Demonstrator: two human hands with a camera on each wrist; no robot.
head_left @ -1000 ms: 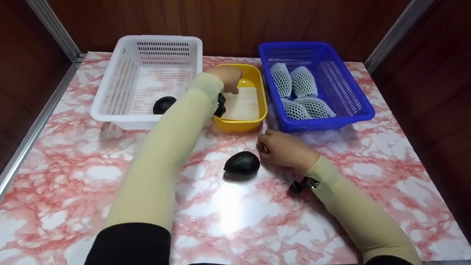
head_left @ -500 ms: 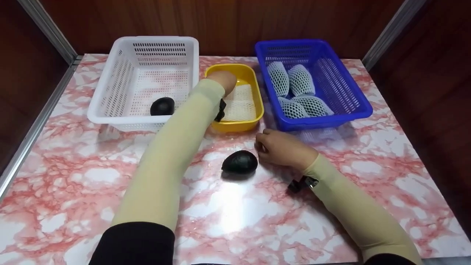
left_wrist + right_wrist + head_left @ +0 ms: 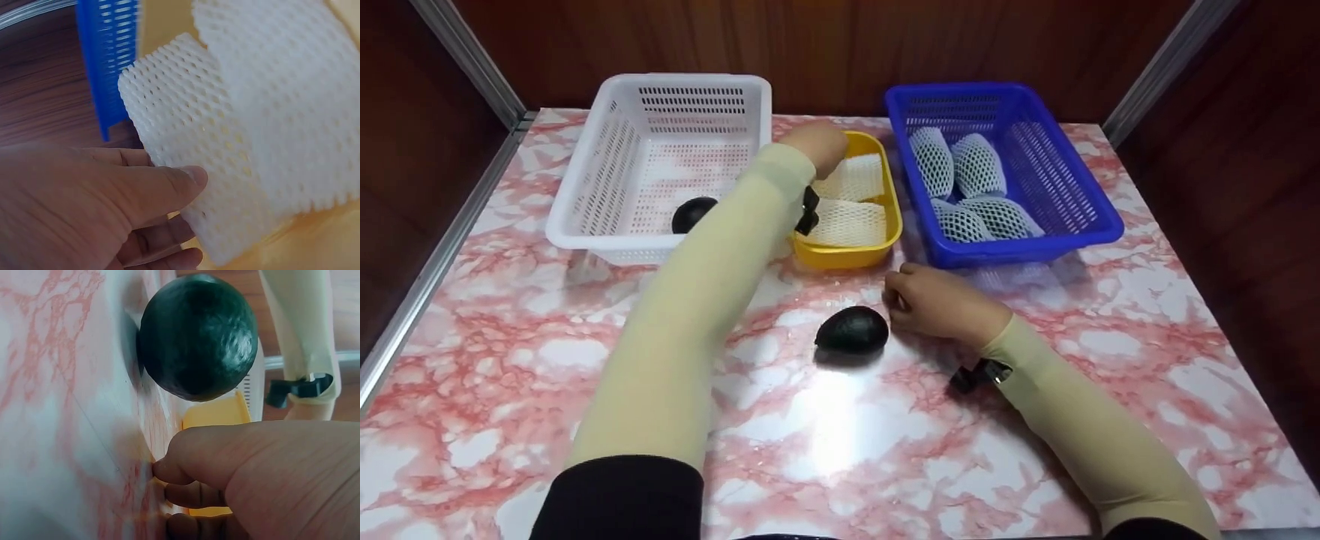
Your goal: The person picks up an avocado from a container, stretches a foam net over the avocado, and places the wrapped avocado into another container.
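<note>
In the head view my left hand (image 3: 823, 146) reaches into the yellow basket (image 3: 847, 259). Its thumb and fingers pinch the edge of a white foam net sleeve (image 3: 180, 129), as the left wrist view shows. A second foam net (image 3: 298, 107) lies beside and partly over the first one there. On the table, a dark green avocado (image 3: 853, 331) lies on its side. Just right of it rests my right hand (image 3: 945, 304), fingers loosely curled and holding nothing. The right wrist view has the avocado (image 3: 197, 337) close to that hand, a small gap between them.
A white basket (image 3: 574, 238) at the left holds another dark avocado (image 3: 691, 214). To the right, a blue basket (image 3: 1080, 150) contains several net-wrapped pieces (image 3: 979, 165). Wooden panels border the back and sides of the marbled table (image 3: 547, 375).
My left hand has taken hold of a foam net and shifted it toward the back of the yellow basket, apart from the net in front. The right hand has stayed in place.
</note>
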